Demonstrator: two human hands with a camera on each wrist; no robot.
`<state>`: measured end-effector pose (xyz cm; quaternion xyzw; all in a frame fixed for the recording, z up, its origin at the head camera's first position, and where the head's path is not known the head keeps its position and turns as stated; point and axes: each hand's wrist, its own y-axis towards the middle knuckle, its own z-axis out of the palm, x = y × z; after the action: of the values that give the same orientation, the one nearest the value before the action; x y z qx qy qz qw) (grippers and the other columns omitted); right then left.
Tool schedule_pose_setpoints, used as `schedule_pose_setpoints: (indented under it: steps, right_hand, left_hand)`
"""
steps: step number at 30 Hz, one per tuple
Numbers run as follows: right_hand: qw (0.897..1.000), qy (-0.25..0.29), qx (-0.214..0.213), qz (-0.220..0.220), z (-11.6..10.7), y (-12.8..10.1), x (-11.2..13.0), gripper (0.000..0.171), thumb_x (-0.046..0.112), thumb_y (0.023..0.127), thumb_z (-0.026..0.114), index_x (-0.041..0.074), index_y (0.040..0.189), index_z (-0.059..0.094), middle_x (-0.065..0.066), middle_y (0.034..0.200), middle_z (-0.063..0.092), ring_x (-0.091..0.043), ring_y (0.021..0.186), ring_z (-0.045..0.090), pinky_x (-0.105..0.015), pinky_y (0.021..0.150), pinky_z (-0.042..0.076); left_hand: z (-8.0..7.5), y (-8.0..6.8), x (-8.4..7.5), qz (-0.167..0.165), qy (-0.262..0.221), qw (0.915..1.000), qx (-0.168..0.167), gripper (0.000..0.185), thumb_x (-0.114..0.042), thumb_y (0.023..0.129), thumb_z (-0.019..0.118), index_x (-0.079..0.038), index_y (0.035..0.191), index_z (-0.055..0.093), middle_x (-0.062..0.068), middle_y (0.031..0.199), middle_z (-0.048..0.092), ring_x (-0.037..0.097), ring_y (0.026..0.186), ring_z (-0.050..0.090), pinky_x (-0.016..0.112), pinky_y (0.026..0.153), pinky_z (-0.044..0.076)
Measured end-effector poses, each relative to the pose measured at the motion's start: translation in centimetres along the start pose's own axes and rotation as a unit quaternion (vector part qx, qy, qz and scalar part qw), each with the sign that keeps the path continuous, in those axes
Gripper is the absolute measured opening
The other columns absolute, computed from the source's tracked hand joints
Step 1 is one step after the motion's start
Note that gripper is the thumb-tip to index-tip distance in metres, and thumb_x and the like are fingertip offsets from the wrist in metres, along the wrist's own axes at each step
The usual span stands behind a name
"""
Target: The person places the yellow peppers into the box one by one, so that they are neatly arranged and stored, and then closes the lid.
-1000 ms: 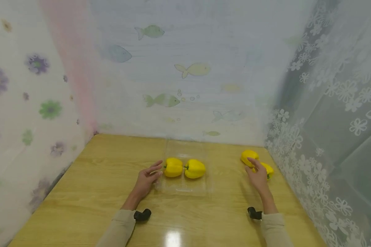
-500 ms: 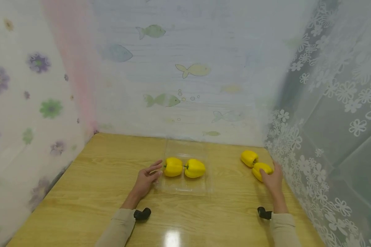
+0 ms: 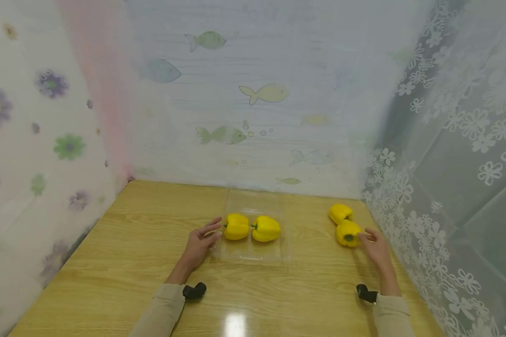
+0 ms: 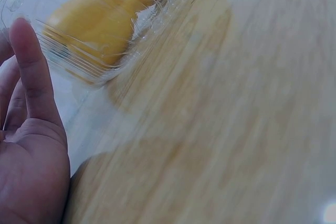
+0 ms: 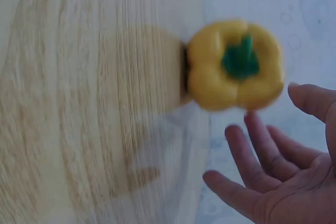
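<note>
Seen from the head camera, a person in beige sleeves rests both hands on a wooden table (image 3: 122,262) that is closed in by patterned curtains, with pale fish printed on the one at the back. The left hand (image 3: 200,245) lies at the left edge of a clear plastic tray (image 3: 253,255), its fingers straight and slightly spread, the fingertips touching the tray's rim. Two yellow bell peppers lie side by side inside the tray, a left one (image 3: 236,227) and a right one (image 3: 266,229), touching each other. Well to the right, near the lace curtain, the right hand (image 3: 376,248) is open with relaxed fingers, its fingertips at the near loose pepper (image 3: 347,233), whose green stem end faces the viewer. A far loose pepper (image 3: 340,213) lies just behind it, close against it. In the left wrist view, which is blurred, the left hand (image 4: 29,150) shows a straight finger (image 4: 31,72) beside the ribbed tray wall (image 4: 105,61), with yellow pepper flesh (image 4: 94,30) visible through the plastic. In the right wrist view, the right hand (image 5: 283,177) is open, its fingers (image 5: 257,150) spread and gently curved just beside the near loose pepper (image 5: 233,66); whether they touch it I cannot tell.
</note>
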<state>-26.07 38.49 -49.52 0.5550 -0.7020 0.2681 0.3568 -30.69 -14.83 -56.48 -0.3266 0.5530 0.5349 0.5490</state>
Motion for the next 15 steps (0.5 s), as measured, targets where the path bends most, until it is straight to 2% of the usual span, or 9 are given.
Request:
schedule_pose_setpoints:
  steps: [3,5,10,12,15]
  right_hand:
    - [1.0,-0.007,-0.004,-0.018,-0.1,0.0,-0.2,0.061,0.029,0.109,0.049,-0.014,0.151,0.034,-0.04,0.142,0.048,-0.051,0.127,0.052,-0.052,0.1,0.05]
    - [1.0,-0.004,0.004,-0.016,-0.1,0.2,-0.2,0.063,0.027,0.108,0.052,-0.014,0.151,0.033,-0.04,0.147,0.042,-0.052,0.131,0.047,-0.054,0.103,0.048]
    - [0.997,-0.009,0.074,0.025,0.2,0.6,0.1,0.089,0.041,0.105,0.055,-0.012,0.158,0.008,-0.041,0.16,0.01,-0.057,0.145,0.023,-0.062,0.116,0.03]
    - [0.994,-0.013,0.101,0.034,0.5,0.7,0.2,0.097,0.047,0.103,0.056,-0.009,0.159,-0.001,-0.04,0.161,0.004,-0.057,0.146,0.019,-0.063,0.117,0.026]
    - [0.993,-0.003,0.113,0.032,1.2,0.8,0.2,0.104,0.048,0.101,0.06,-0.007,0.159,-0.007,-0.039,0.163,0.002,-0.055,0.148,0.017,-0.062,0.118,0.025]
  left_hand:
    - [0.0,0.0,0.0,0.001,0.001,1.0,0.001,0.042,-0.008,0.099,0.067,0.009,0.136,0.059,0.014,0.159,0.042,0.006,0.076,0.059,0.018,0.061,0.049]
    - [0.0,0.0,0.0,0.004,-0.003,1.0,0.004,0.042,-0.007,0.099,0.067,0.01,0.137,0.058,0.016,0.16,0.041,0.006,0.077,0.058,0.018,0.061,0.049]
    - [-0.1,-0.1,0.1,0.009,-0.003,0.9999,0.003,0.043,-0.006,0.099,0.066,0.013,0.136,0.056,0.02,0.159,0.04,0.005,0.077,0.058,0.018,0.061,0.049]
    - [-0.1,-0.1,0.1,0.009,-0.002,1.0,0.001,0.043,-0.007,0.099,0.067,0.013,0.136,0.057,0.019,0.159,0.041,0.005,0.078,0.059,0.018,0.061,0.049]
    - [-0.1,-0.1,0.1,0.007,-0.002,1.0,0.0,0.044,-0.009,0.098,0.068,0.011,0.137,0.058,0.017,0.159,0.041,0.006,0.078,0.059,0.018,0.062,0.049]
